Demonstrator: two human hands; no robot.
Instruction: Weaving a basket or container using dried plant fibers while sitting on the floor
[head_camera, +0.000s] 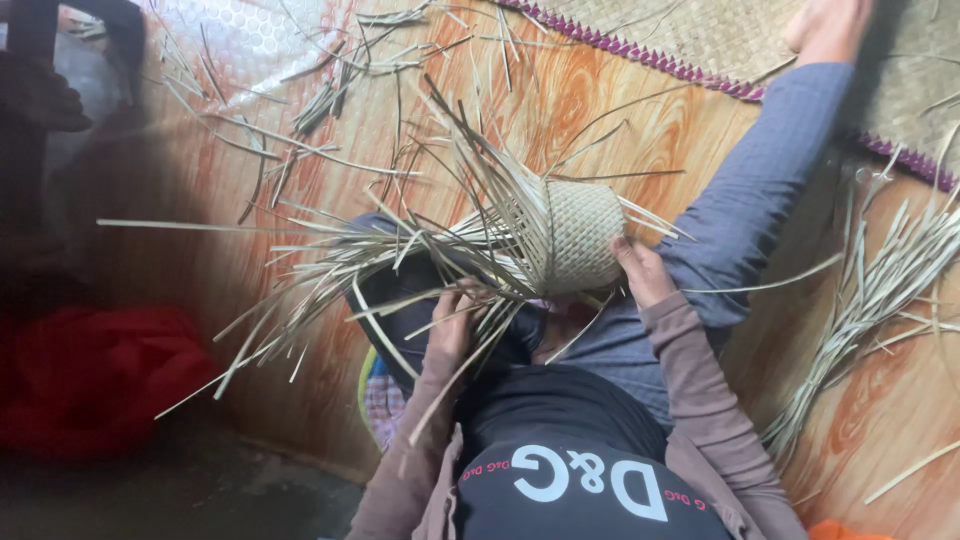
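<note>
The half-woven basket (580, 240) lies on its side above the person's lap. Its finished woven end points to the right of the view, and its long axis runs roughly left to right. From its open end a fan of loose straw strips (400, 250) spreads out to the left and downward.

Right hand (640, 270): placed against the lower right edge of the woven part, fingers closed on the weave, steadying the basket. This hand is the nearer one to the woven body, which lies just above and to the left of it.

Left hand (455, 320): positioned below the loose strips where they leave the woven section. Fingers are curled among the strips. Strips cross in front of the hand, so it cannot be told which strip is pinched.

Surroundings: the person sits on a wood-patterned floor (640, 110), one leg in blue trousers (760, 190) stretched toward a woven mat (720, 30) with a purple border. A bundle of spare strips (880, 290) lies on the floor at the right, well apart from both hands. More scraps (340, 90) lie scattered beyond the basket.
</note>
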